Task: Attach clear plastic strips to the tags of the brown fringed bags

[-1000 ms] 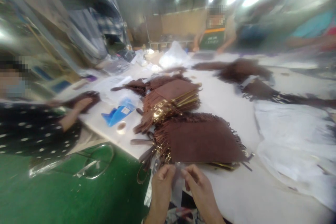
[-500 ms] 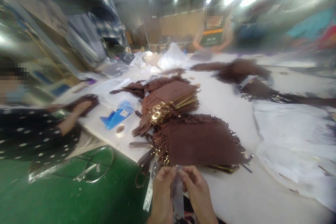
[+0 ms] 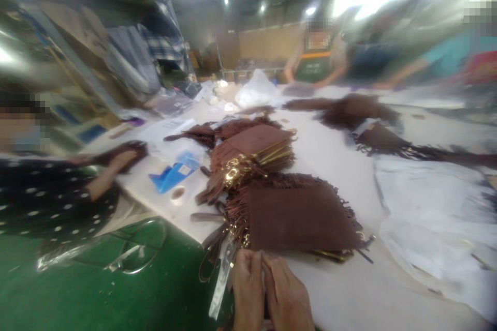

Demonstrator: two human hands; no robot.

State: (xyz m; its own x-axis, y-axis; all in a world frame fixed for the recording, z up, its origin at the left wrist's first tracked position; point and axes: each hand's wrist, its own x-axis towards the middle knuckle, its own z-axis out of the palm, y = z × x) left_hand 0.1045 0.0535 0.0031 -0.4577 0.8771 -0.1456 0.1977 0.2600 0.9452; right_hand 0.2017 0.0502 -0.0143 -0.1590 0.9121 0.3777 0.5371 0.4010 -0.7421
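Note:
My left hand (image 3: 248,284) and my right hand (image 3: 286,289) are side by side at the bottom centre, in front of the table edge. Both have their fingers closed, thumbs and fingertips almost touching. What they pinch, if anything, is hidden behind the backs of the hands. Just beyond the fingertips lies a stack of dark brown fringed bags (image 3: 298,217) with gold-coloured hardware along the left and front edges. A clear plastic strip (image 3: 220,287) hangs over the table edge, left of my left hand. Brown straps (image 3: 209,248) dangle close by.
Behind lies a second stack of brown bags (image 3: 252,150). A blue plastic piece (image 3: 174,171) and a tape roll (image 3: 177,195) are to its left. White sheets (image 3: 435,212) cover the right side. A person in a dotted top (image 3: 50,196) handles a brown fringed item; others are farther back.
Half a second ago a translucent plastic strip showed hanging between my hands; now it is out of sight. My hands have come closer together and turned, with their backs more toward me.

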